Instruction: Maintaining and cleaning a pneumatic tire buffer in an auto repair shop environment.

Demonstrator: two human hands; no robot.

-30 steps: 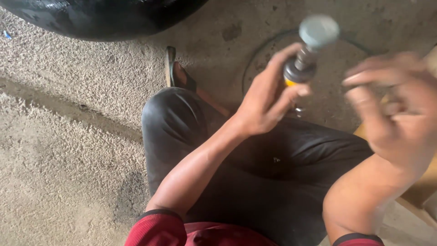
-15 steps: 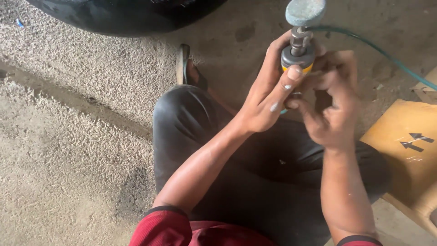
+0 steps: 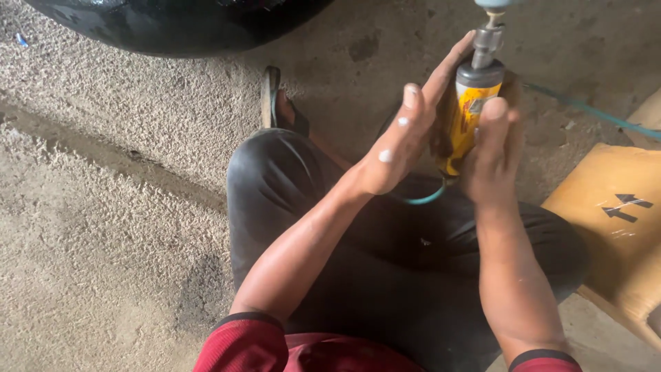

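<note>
I am gripping the stiff, fairly heavy yellow air tool [image 3: 463, 124] by its barrel, left hand [image 3: 406, 145] and right hand [image 3: 490, 155] fingers closing around it.

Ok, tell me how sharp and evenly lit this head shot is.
Head view: soft daylight, no glare; the yellow tool and both hands, left hand and right hand, are reasonably sharp; the tool's top is cut off by the frame; the black tyre is dark, with little detail.
</note>
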